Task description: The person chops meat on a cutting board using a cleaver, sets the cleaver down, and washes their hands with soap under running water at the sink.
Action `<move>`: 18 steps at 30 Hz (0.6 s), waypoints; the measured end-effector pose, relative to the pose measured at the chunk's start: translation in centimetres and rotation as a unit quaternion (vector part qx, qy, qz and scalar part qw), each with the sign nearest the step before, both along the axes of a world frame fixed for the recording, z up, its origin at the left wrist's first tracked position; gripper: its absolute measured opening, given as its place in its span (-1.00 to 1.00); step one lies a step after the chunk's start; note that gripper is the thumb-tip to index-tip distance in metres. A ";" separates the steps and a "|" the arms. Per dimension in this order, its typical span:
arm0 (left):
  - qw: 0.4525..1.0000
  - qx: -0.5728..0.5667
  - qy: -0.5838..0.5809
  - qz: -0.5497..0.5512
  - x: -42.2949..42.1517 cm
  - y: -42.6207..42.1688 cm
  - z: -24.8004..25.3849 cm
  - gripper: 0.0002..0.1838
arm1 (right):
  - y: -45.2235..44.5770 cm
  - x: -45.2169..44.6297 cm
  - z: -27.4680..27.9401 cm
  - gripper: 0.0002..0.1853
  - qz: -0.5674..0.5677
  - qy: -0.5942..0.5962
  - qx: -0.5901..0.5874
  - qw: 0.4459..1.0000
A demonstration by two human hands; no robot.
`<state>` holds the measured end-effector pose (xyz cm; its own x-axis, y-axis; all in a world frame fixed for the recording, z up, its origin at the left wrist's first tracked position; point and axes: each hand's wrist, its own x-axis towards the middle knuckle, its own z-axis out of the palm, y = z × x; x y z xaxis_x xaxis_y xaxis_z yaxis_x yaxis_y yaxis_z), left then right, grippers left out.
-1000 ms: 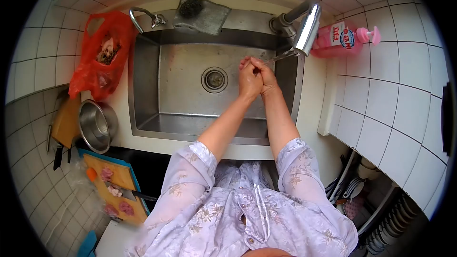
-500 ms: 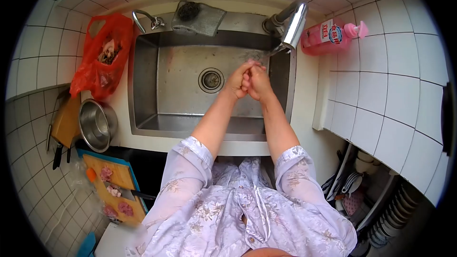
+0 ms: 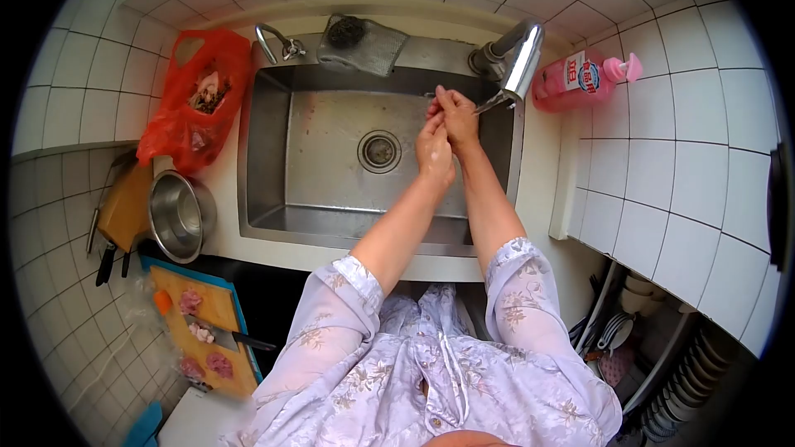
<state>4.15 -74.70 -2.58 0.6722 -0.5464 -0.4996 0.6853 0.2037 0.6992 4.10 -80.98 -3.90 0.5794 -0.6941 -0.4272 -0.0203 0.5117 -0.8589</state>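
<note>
Over the right part of the steel sink, my left hand and my right hand are pressed together. My left fingers are bent and lie against the right hand's palm side. My right fingers are loosely bent and a little apart, pointing to the back of the sink. Both hands look wet and hold no object. From the chrome faucet, a thin stream of water falls onto the right hand.
A pink soap bottle stands right of the faucet. Left of the sink are a red plastic bag with scraps and a steel bowl. A knife and meat pieces lie on a cutting board. A mesh cloth lies behind the sink.
My clasped hands have loosened and shifted, with the right hand now under the water stream beside the faucet. The view has moved slightly, so the sink appears lower and farther right.
</note>
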 end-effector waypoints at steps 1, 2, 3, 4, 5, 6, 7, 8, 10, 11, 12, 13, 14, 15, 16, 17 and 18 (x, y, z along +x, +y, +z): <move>0.991 -0.032 0.116 0.064 -0.2 0.2 0.3 -0.79 | -0.2 0.2 -0.2 -0.72 0.020 0.066 -0.099 0.993; 0.996 -0.013 0.082 0.013 -0.1 0.3 0.5 -0.71 | -0.1 0.2 -0.4 -0.69 0.012 0.066 -0.130 0.989; 0.996 -0.013 0.083 0.015 0.6 0.4 -1.2 -0.71 | 0.3 0.0 -0.6 -0.69 0.014 0.068 -0.129 0.989; 0.993 -0.027 0.090 -0.066 1.6 0.1 -4.3 -0.70 | 1.0 -0.6 -0.7 -0.71 0.050 0.061 -0.236 0.969; 0.981 -0.076 0.166 -0.069 2.1 -0.1 -5.7 -0.67 | 1.7 -1.4 -0.7 -0.72 0.086 0.053 -0.340 0.935; 0.960 -0.117 0.244 -0.071 2.6 -0.2 -6.9 -0.64 | 2.9 -2.0 1.7 -0.69 0.133 0.013 -0.372 0.918; 0.960 -0.119 0.245 -0.070 2.6 -0.4 -6.9 -0.64 | 4.0 -2.8 1.5 -0.69 0.135 0.014 -0.374 0.918; 0.957 -0.145 0.237 -0.081 2.6 -0.6 -6.9 -0.66 | 4.9 -3.4 0.8 -0.66 0.108 0.056 -0.398 0.909; 0.954 -0.170 0.231 -0.092 2.3 -0.6 -6.0 -0.68 | 5.1 -3.9 1.0 -0.47 0.102 0.090 -0.328 0.935; 0.969 -0.101 0.197 -0.108 2.1 -0.6 -5.6 -0.71 | 4.9 -3.9 0.7 -0.47 0.101 0.091 -0.328 0.935; 0.975 -0.066 0.177 -0.115 1.8 -0.5 -4.8 -0.71 | 4.3 -3.7 0.0 -0.46 0.013 0.055 -0.212 0.976; 0.979 -0.031 0.157 -0.122 1.5 -0.5 -4.2 -0.72 | 3.6 -3.4 -0.5 -0.44 -0.075 0.017 -0.090 0.993; 0.971 -0.111 0.201 -0.067 0.7 -0.3 -3.5 -0.72 | 2.6 -3.4 -0.8 -0.48 -0.112 -0.081 0.043 0.990; 0.952 -0.190 0.242 -0.011 -0.2 -0.5 -3.2 -0.71 | 2.0 -3.6 -0.6 -0.48 -0.111 -0.082 0.047 0.989; 0.928 -0.241 0.279 0.055 -0.8 -1.3 -4.2 -0.75 | 1.5 -3.8 0.0 -0.51 -0.062 -0.144 0.140 0.978; 0.929 -0.237 0.279 0.058 -1.4 -1.0 -5.3 -0.75 | 1.2 -3.9 0.4 -0.53 -0.012 -0.201 0.231 0.952; 0.944 -0.204 0.248 0.075 -1.4 -0.4 -3.4 -0.74 | 1.0 -3.9 -0.6 -0.63 0.010 -0.168 0.221 0.961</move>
